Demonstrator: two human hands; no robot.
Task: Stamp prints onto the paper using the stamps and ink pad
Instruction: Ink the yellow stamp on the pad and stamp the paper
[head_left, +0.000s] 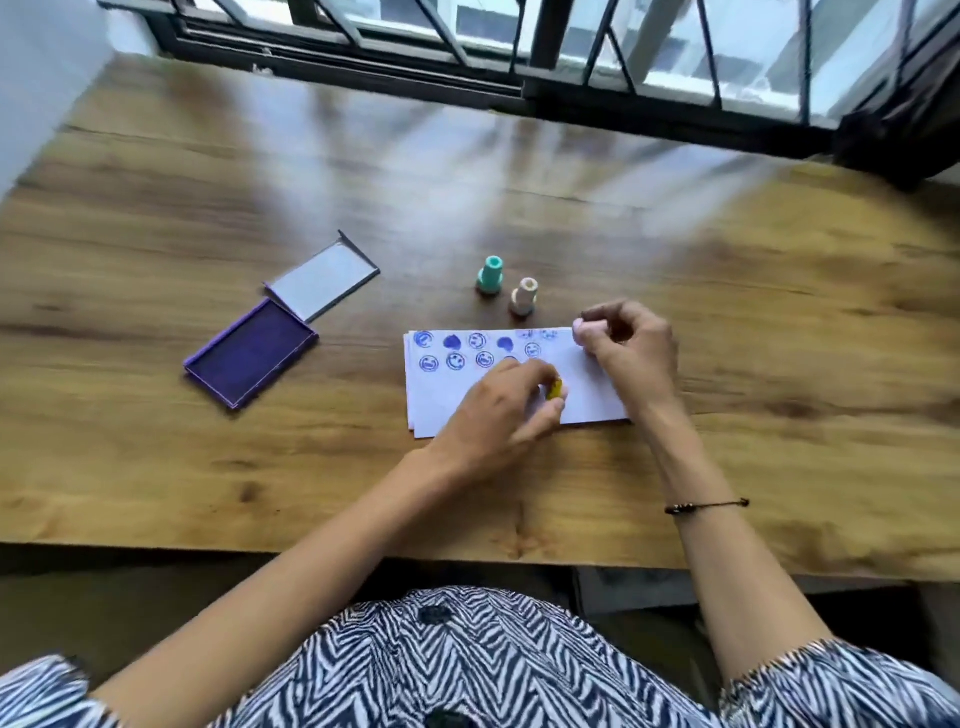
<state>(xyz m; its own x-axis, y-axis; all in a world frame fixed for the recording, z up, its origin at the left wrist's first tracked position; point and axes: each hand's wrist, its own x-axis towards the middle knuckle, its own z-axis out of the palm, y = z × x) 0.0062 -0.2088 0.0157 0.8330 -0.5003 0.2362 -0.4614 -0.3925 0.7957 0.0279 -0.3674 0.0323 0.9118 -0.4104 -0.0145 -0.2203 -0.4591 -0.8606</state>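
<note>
Head view: paper lies flat on the wood table, near centre. Two rows of blue prints run along its far edge, from the left corner toward the middle. Left hand is over the paper, fingers closed on a yellow stamp; only a sliver of it shows, low over the sheet, contact with the paper unclear. Right hand rests on the paper's far right corner, fingers curled tight around a pale pink stamp. Green stamp and beige stamp stand upright just beyond the paper's far edge, close together, not touching. Ink pad sits open well left of the paper, lid lying just beyond it on the far side.
</note>
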